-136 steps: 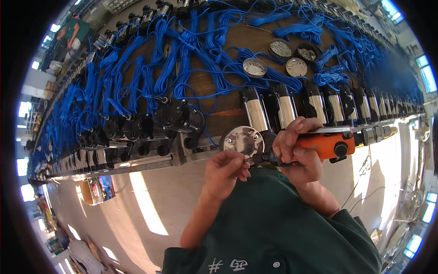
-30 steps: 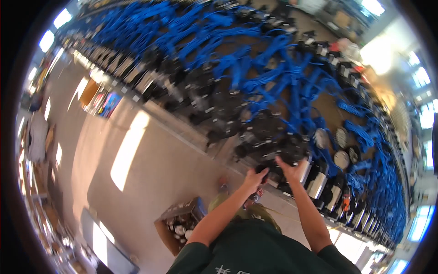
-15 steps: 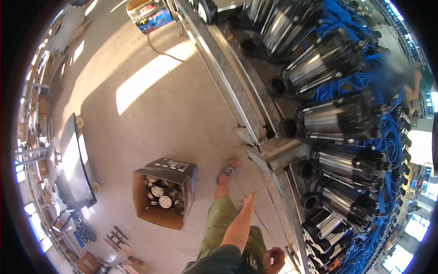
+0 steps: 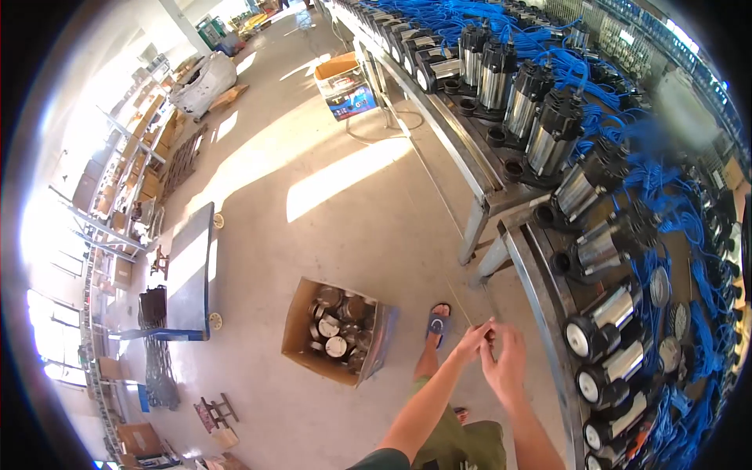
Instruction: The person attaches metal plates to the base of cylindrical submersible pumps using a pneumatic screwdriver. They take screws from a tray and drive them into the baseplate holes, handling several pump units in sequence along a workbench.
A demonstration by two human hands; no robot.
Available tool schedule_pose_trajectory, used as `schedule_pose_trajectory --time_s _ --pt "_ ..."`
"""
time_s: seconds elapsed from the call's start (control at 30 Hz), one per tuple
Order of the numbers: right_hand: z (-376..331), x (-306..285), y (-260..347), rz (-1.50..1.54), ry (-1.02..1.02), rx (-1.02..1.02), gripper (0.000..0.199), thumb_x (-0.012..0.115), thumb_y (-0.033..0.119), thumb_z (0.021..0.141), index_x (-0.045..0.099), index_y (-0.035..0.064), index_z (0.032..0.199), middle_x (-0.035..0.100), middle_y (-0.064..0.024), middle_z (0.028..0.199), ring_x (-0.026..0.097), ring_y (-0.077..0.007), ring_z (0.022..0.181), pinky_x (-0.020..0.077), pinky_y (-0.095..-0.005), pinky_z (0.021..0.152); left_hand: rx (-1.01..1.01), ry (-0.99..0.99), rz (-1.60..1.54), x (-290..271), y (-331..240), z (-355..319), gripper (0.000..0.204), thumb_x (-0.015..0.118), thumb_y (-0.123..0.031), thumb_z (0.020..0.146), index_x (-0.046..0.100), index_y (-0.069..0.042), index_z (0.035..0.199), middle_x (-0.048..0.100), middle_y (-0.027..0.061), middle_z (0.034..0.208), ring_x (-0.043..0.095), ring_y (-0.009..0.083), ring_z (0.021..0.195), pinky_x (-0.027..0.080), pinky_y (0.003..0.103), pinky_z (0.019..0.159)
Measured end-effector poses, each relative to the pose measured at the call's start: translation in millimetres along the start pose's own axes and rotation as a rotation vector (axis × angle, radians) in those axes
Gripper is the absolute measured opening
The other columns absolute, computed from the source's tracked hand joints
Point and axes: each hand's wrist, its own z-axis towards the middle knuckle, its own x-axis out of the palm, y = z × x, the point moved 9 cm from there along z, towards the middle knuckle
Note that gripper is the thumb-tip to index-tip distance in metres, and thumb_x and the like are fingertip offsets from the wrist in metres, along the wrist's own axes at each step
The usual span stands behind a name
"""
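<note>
Both hands meet in front of me at the lower middle, fingertip to fingertip. My left hand [image 4: 474,341] has its fingers drawn together in a pinch. My right hand [image 4: 506,366] reaches up beside it, thumb and fingers bent in against the left fingertips. Something small and dark may sit between them, too small to name. To the right stands a metal-framed bench [image 4: 540,301] with several steel-bodied pumps [image 4: 518,110] on it. Lying pumps with white round ends [image 4: 578,338] are the nearest ones to my right hand.
An open cardboard box [image 4: 296,333] of round metal parts stands on the floor left of my feet. Farther left is a flat trolley [image 4: 188,270] beside shelving [image 4: 129,207]. Another carton [image 4: 337,70] stands by the bench's far part. Blue cables [image 4: 583,70] lie among the pumps.
My right hand has risen from near my right side to meet my left hand. The view has shifted, showing more of the far floor and bench.
</note>
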Motion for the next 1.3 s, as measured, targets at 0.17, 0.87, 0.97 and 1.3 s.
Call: schedule_pose_trajectory --time_s 0.17,0.87,0.97,1.3 --pt "-74.6 0.4 4.1 -0.050 0.156 0.094 0.034 0.072 0.014 0.075 0.058 0.0040 0.104 0.061 -0.0140 0.103 0.057 -0.0357 0.097 0.0450 -0.0420 0.085 -0.274 -0.984 1.088 -129.3 104.0 -43.3 0.098 0.065 -0.070 0.068 0.047 0.001 0.133 0.033 0.0215 0.140 0.037 0.0395 0.123 0.036 0.054 0.098" --pt "17.5 65.6 80.5 0.903 0.730 0.750 0.059 0.052 0.054 0.090 0.059 -0.0015 0.107 0.066 -0.0134 0.099 0.062 -0.0203 0.085 0.0478 -0.0305 0.071 0.306 0.008 0.153 92.9 -12.6 -270.7 0.026 0.041 -0.029 0.101 0.045 -0.008 0.087 0.044 -0.0007 0.064 0.039 0.0073 0.049 0.032 0.024 0.043" --pt "49.1 -20.7 150.3 0.571 0.432 0.461 0.049 0.052 0.046 0.092 0.064 -0.0008 0.098 0.064 -0.0109 0.077 0.058 -0.0176 0.069 0.0433 -0.0316 0.061 0.414 0.302 0.599 113.1 12.8 -299.2 0.019 0.048 -0.022 0.099 0.052 -0.004 0.100 0.055 0.0041 0.076 0.052 0.0115 0.063 0.043 0.026 0.055" --pt "-152.3 -180.3 152.1 0.303 0.068 0.237 0.026 0.052 0.021 0.095 0.065 -0.0006 0.091 0.044 -0.0099 0.054 0.043 -0.0136 0.048 0.0345 -0.0324 0.047 0.184 -0.016 -0.122 143.3 -268.3 -316.5 0.048 0.040 -0.041 0.097 0.047 0.000 0.121 0.053 0.0204 0.111 0.057 0.0307 0.089 0.049 0.047 0.077"
